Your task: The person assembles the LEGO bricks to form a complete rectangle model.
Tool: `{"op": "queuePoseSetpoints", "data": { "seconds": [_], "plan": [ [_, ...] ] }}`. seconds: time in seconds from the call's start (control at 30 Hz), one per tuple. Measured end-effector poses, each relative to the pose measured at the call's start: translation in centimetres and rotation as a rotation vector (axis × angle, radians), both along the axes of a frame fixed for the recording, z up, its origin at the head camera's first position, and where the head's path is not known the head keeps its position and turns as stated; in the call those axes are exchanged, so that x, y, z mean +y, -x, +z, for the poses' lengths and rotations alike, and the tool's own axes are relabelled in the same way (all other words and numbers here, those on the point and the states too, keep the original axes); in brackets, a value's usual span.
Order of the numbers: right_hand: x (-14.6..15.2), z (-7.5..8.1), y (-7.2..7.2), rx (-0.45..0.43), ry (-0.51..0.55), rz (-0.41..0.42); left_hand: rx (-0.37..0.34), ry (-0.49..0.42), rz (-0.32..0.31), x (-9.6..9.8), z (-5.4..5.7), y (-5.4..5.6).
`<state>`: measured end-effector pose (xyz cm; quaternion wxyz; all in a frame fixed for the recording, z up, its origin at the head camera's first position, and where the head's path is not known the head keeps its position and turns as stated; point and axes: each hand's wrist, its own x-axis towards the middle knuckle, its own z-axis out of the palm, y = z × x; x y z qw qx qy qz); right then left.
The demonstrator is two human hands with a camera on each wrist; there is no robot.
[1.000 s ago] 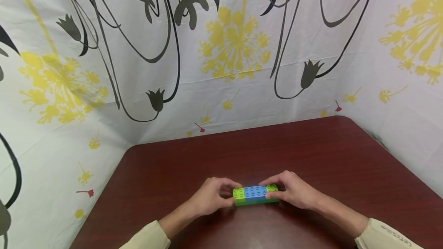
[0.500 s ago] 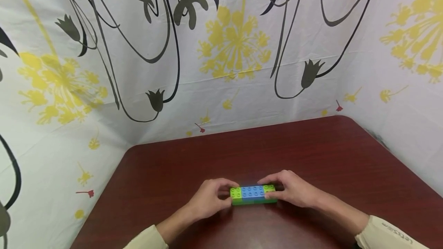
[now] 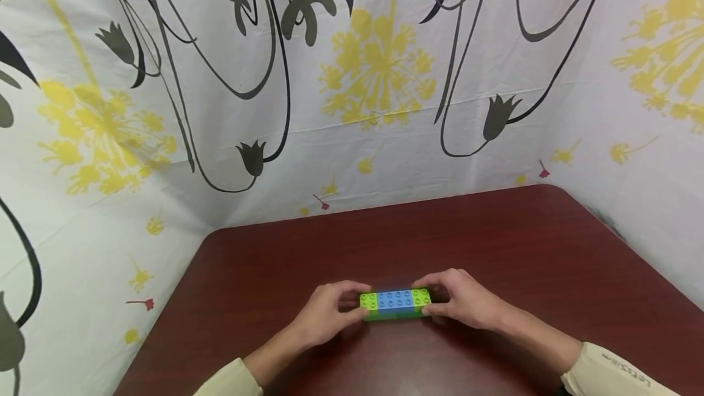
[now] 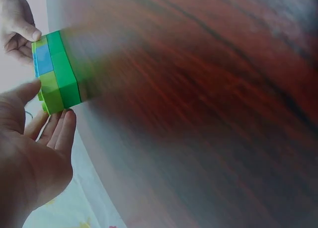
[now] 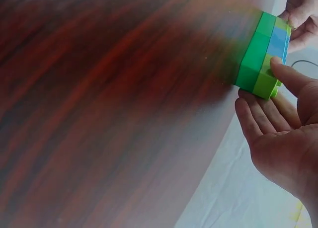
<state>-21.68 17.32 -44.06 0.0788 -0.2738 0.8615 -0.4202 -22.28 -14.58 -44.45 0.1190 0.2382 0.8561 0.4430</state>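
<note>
A low stack of toy building bricks [image 3: 395, 303] sits on the dark red table. Its top layer has a blue brick [image 3: 395, 299] between two lime green ones; the layer below, clear in both wrist views, is two darker green bricks [image 4: 65, 69]. My left hand [image 3: 324, 312] holds the left end, thumb on the near side and fingers toward the far corner. At the other end, my right hand [image 3: 466, 299] does likewise, its thumb [image 5: 290, 75] against the lime brick [image 5: 267, 84] and the fingers behind the end face.
The table [image 3: 308, 249] has a wood grain and rounded far corners. White cloth [image 3: 385, 176] printed with yellow flowers and grey tulips hangs behind it and along both sides.
The brick stack has shifted slightly left and away across the table, the left hand moving with it. The right fingers have slipped outward, so more of the right lime brick shows.
</note>
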Motion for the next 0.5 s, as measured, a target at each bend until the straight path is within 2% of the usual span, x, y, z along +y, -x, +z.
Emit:
{"op": "queuePoseSetpoints", "data": {
  "seconds": [0.17,0.5],
  "plan": [
    [0.21,-0.06,-0.01,0.022,0.007,-0.025,0.019,0.04,0.042,-0.13,-0.16,0.07],
    [0.4,-0.24,-0.28,0.045,0.016,-0.035,0.1,0.08,0.043,0.25,-0.51,0.05]
  ]
}}
